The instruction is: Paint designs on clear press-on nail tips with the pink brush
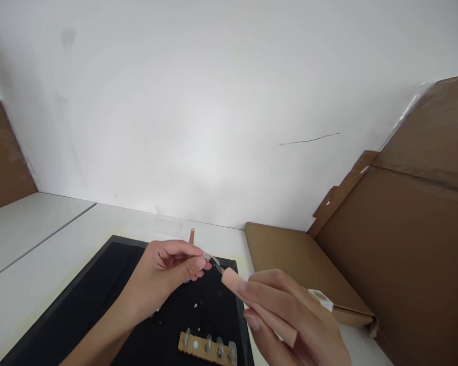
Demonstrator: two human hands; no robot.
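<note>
My left hand point(175, 267) pinches a small clear false nail tip point(209, 257) between thumb and fingers, above a black mat point(87, 290). My right hand point(290, 310) is closed around the long pink cap of a nail polish brush point(259, 310). The dark brush end meets the false nail at my left fingertips. Behind my left hand stands a slim pink cap point(192, 236), its lower part hidden. Nearer to me on the mat lies a brown cardboard strip point(202, 345), with several clear false nails standing on it and one bare white dot.
A flat cardboard box point(290, 259) lies right of the mat, with a small white box point(320, 299) partly hidden by my right hand. Cardboard panels point(412, 229) stand at the right. Behind the white table point(53, 239) rises a white wall point(198, 112). White specks dot the mat.
</note>
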